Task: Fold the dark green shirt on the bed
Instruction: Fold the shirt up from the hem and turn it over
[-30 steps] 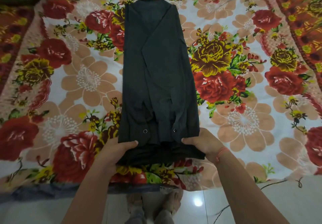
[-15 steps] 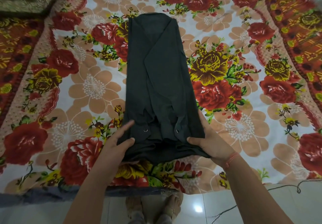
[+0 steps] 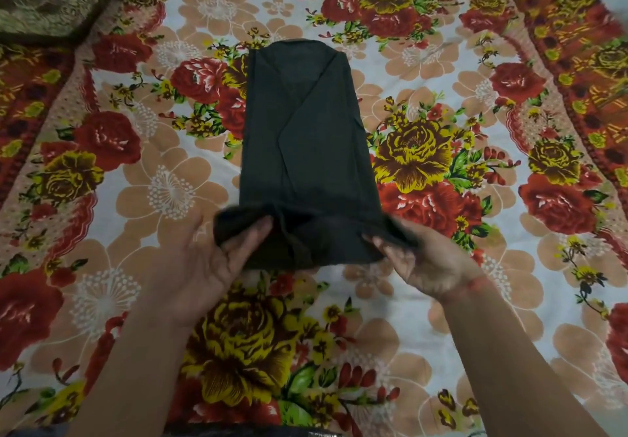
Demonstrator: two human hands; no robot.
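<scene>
Fingers (image 3: 253, 234) of left hand (image 3: 204, 266) and right hand (image 3: 431, 263) pinch shirt (image 3: 302, 151) near corners above bed (image 3: 424, 63); cloth looks soft, light, floppy; hold both hem corners evenly.

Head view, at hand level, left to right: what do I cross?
floral bedsheet → left hand gripping the hem → dark green shirt → right hand gripping the other corner → red wrist thread

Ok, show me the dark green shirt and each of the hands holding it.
dark green shirt (image 3: 306, 144): head view, on the flat folded middle panel.
left hand (image 3: 210, 263): head view, on the palm.
right hand (image 3: 431, 263): head view, on the palm.
</scene>
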